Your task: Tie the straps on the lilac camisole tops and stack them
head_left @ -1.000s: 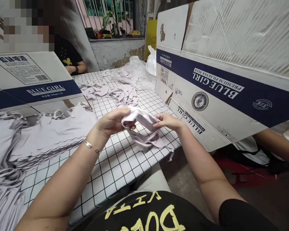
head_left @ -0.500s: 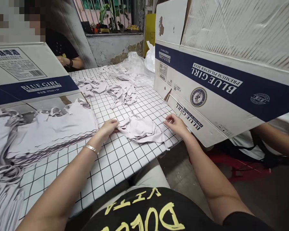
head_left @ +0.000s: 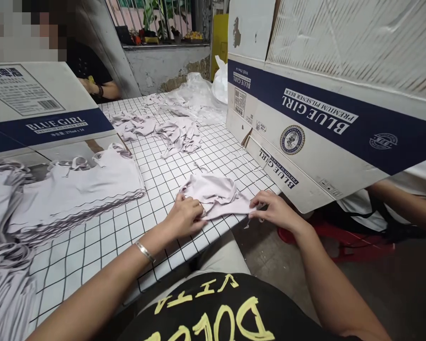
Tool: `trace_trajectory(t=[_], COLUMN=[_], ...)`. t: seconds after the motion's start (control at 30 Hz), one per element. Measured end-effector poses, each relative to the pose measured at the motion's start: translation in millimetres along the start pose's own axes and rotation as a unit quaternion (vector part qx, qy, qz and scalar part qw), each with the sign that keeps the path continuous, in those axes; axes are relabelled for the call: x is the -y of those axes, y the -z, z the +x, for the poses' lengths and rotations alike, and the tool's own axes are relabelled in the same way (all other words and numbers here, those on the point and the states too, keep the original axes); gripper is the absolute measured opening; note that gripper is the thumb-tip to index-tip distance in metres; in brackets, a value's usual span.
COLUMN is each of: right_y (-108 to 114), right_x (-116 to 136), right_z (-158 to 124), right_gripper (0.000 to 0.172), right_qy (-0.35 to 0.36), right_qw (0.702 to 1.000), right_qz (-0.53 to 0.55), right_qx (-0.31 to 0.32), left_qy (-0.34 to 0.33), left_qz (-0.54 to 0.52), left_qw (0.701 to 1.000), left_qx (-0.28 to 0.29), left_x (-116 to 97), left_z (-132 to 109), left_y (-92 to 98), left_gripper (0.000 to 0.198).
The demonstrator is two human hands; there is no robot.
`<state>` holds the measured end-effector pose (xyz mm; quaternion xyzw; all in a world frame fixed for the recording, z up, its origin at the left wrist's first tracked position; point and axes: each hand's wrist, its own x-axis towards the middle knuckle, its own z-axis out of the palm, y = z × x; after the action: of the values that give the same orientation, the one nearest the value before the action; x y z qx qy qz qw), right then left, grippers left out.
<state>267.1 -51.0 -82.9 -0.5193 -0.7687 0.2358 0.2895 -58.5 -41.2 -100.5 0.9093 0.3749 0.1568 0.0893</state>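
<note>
A crumpled pale lilac garment (head_left: 216, 189) lies near the table's front edge, between my hands. My left hand (head_left: 186, 214) is closed on its near left edge, fingers curled over the cloth. At the other end, my right hand (head_left: 275, 208) pinches the garment's right corner between thumb and fingers, and the near edge runs fairly straight between the two. A thin strap or thread end dangles below my right fingertips. To the left lie stacked camisoles (head_left: 81, 187) of the same pale cloth, with their thin straps at the top and wavy hems towards me.
A large beer carton (head_left: 315, 104) leans over the table's right side, and another carton (head_left: 60, 125) stands at left. Further back on the checked table (head_left: 156, 177) are more crumpled garments (head_left: 181, 135) and clear plastic (head_left: 195, 94). One person sits behind the left carton; another's arm (head_left: 404, 203) shows at right.
My left hand has moved right and nearer, from the garment's left end onto its near edge. My right hand has come nearer and taken hold of the right corner. The garment is spread slightly more.
</note>
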Motion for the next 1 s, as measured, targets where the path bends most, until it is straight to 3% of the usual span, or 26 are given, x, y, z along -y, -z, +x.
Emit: trace_trajectory(t=[0.03, 0.1, 0.17, 0.23, 0.33, 0.4, 0.47, 0.53, 0.6, 0.7, 0.8, 0.87, 0.93, 1.0], right_y=[2.3, -2.8, -18.5, -36.2, -44.0, -30.9, -9.6, 10.9, 25.2, 36.2, 44.0, 49.1, 52.6, 53.4], right_x=[2.2, 9.9, 20.6, 31.1, 39.7, 40.6, 39.9, 39.6, 40.2, 40.8, 39.3, 37.7, 36.0, 34.3], right_z=[-1.0, 4.1, 18.4, 37.7, 64.6, 77.2, 86.1, 93.3, 100.2, 109.8, 116.6, 119.0, 119.8, 119.1], right_gripper=[0.016, 0.018, 0.019, 0.02, 0.011, 0.011, 0.016, 0.02, 0.023, 0.027, 0.03, 0.029, 0.028, 0.025], right_qy=[-0.016, -0.017, 0.033, 0.085, 0.088, 0.059, 0.026, 0.002, -0.017, -0.039, -0.063, -0.072, -0.084, -0.102], right_qw=[1.0, 1.0, 0.999, 0.994, 0.993, 0.983, 0.945, 0.904, 0.886, 0.883, 0.883, 0.874, 0.859, 0.844], right_qz=[0.002, 0.011, -0.006, -0.036, 0.017, 0.165, 0.327, 0.426, 0.462, 0.465, 0.461, 0.474, 0.499, 0.522], right_qx=[0.027, 0.019, 0.017, 0.053, 0.082, 0.059, 0.014, -0.019, -0.03, -0.037, -0.062, -0.077, -0.08, -0.072], left_qy=[0.0, 0.035, 0.077, 0.095, 0.1, 0.119, 0.139, 0.139, 0.13, 0.154, 0.182, 0.189, 0.205, 0.23], left_qz=[-0.021, -0.057, -0.094, -0.13, -0.126, -0.098, -0.102, -0.144, -0.198, -0.281, -0.407, -0.463, -0.424, -0.294], left_qw=[1.0, 0.997, 0.99, 0.983, 0.985, 0.988, 0.985, 0.98, 0.971, 0.946, 0.888, 0.858, 0.877, 0.924], left_qx=[0.004, -0.024, -0.069, -0.091, -0.064, -0.018, 0.011, 0.005, -0.015, -0.06, -0.112, -0.115, -0.101, -0.086], left_x=[-4.4, -10.7, -12.0, -7.2, 10.7, 25.8, 37.7, 43.0, 41.6, 35.0, 31.4, 30.3, 29.0, 28.5], left_z=[1.0, 8.4, 22.2, 36.9, 48.7, 47.2, 42.1, 38.2, 38.0, 42.8, 47.4, 48.4, 47.8, 46.8], left_y=[1.5, 3.7, 2.6, -1.2, -5.4, -3.9, 1.0, 7.2, 12.9, 21.1, 34.3, 46.7, 58.6, 66.1], left_gripper=[0.027, 0.032, 0.03, 0.026, 0.019, 0.024, 0.032, 0.036, 0.034, 0.027, 0.026, 0.027, 0.029, 0.033])
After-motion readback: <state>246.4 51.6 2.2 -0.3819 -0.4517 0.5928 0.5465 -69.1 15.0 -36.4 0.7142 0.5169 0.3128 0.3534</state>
